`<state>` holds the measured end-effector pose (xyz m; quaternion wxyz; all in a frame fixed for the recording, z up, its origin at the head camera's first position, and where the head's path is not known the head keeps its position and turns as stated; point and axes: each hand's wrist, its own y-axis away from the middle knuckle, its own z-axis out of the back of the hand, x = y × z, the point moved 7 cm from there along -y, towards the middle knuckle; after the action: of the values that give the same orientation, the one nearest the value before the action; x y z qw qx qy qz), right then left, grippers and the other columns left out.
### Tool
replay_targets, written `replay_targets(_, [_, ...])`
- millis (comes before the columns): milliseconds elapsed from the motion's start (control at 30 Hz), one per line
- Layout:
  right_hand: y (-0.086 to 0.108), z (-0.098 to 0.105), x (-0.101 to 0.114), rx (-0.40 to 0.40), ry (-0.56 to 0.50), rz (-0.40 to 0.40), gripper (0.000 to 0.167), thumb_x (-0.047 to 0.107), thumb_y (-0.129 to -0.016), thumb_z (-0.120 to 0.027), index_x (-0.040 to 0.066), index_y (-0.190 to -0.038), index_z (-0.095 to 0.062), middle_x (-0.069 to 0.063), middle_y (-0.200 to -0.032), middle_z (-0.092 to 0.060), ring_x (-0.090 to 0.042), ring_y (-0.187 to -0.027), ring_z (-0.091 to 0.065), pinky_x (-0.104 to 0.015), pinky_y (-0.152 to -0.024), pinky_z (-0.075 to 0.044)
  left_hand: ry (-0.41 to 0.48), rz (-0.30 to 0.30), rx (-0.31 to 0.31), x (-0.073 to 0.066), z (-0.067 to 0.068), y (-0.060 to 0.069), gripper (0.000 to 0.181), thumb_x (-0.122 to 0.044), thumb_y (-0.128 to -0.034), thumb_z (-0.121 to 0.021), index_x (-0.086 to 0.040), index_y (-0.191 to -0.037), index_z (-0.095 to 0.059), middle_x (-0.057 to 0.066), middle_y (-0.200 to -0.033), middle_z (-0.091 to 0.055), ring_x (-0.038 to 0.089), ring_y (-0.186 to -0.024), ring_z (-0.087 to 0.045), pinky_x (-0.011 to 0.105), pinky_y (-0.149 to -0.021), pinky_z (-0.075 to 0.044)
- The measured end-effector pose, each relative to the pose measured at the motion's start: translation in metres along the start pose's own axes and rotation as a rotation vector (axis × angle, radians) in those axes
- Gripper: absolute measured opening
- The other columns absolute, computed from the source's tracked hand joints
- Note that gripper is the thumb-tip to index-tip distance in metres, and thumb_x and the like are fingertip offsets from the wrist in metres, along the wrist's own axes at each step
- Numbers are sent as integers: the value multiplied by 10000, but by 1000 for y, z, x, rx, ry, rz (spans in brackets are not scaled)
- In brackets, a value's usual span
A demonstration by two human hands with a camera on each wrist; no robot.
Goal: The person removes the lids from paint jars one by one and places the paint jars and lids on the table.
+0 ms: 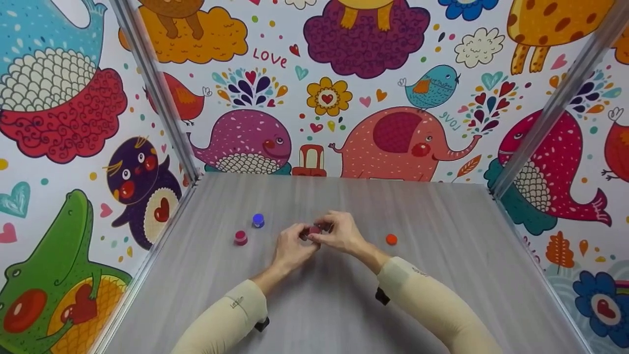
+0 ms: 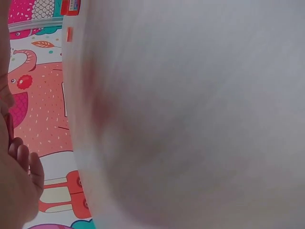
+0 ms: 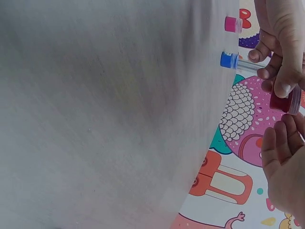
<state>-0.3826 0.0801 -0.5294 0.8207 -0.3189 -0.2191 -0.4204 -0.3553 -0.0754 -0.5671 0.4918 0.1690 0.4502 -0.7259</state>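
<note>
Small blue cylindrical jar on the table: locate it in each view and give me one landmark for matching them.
Head: the small blue cylindrical jar is left of centre, above and right of the small pink cylindrical jar.
Left wrist: not in this picture.
Right wrist: upper right, the blue jar just below the pink jar.
Shared landmark: the red car printed on the wall, in all three views.

Your left forearm [image 1: 223,317] and right forearm [image 1: 432,300] slant inward from the bench's [image 1: 206,275] near side. Your left hand [image 1: 295,248] and right hand [image 1: 341,232] meet above it, short of the far edge; both have fingers bent, the left gripping, the right pinching.
</note>
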Motion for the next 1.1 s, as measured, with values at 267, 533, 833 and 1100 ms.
replay_targets(267, [4, 6, 7, -9, 22, 41, 231, 337, -953, -922, 137, -1062, -885, -33, -921, -777, -63, -784, -621, -198, -684, -553, 23, -8, -25, -5, -2, 2, 287, -192, -861, -972, -109, -1088, -818, 46, -994, -826, 159, -870, -751, 354, -760, -653])
replay_targets(533, [5, 13, 12, -15, 36, 69, 241, 357, -972, -906, 134, -1062, -887, -37, -919, -777, -96, -803, -636, -201, -690, -552, 171, 43, -51, -5, -2, 3, 293, -176, -880, -975, -94, -1119, -828, 71, -1041, -848, 181, -919, -790, 447, -780, -688])
replay_targets(833, [9, 15, 18, 17, 38, 93, 251, 354, -982, -894, 123, -1079, -885, -44, -962, -788, -125, -859, -669, -212, -737, -572, 238, 87, -82, -6, 0, 7, 252, -156, -852, -991, -94, -1048, -846, 64, -951, -851, 119, -825, -762, 215, -746, -612])
replay_targets(1100, [10, 21, 23, 54, 24, 136, 269, 342, -990, -885, 103, -1113, -879, -60, -987, -788, -195, -887, -713, -232, -767, -593, 295, 95, -89, -11, 0, 9, 238, -130, -847, -989, -95, -1043, -859, 78, -957, -856, 62, -831, -740, 225, -764, -630])
